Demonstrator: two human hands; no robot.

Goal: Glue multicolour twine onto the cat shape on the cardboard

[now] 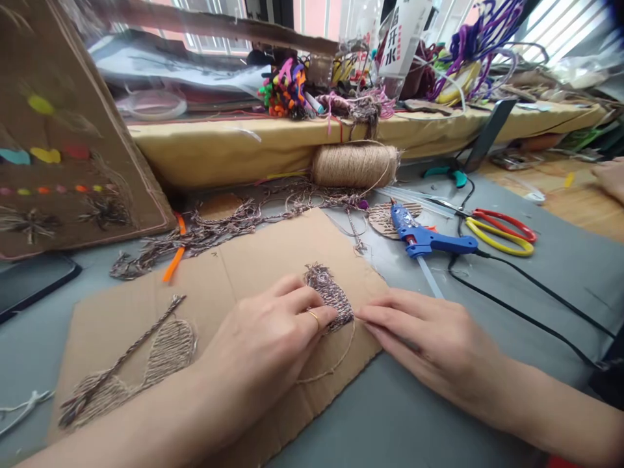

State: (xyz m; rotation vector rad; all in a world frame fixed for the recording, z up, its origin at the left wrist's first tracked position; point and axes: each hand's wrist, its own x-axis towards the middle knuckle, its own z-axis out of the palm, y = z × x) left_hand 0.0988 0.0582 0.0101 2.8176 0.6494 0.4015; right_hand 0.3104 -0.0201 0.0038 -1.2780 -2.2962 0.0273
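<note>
A grey tabletop (546, 273) is carrying a flat cardboard sheet (234, 273), with a blue glue gun (429, 239), red-and-yellow scissors (502, 233), a jute twine spool (355, 165) and loose twine scraps (205, 234) lying beyond it.

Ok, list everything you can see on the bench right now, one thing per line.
cardboard sheet: 1, brown, centre of grey table
twine patch: 1, brown-purple, on the sheet at both hands' fingertips
twine leaf: 1, tan, sheet's left part
twine spool: 1, tan, behind sheet
glue gun: 1, blue, right of sheet
scissors: 1, red-yellow, far right
cardboard panel: 1, brown, standing left
left hand: pressing the patch
right hand: fingertips at the patch edge
</note>
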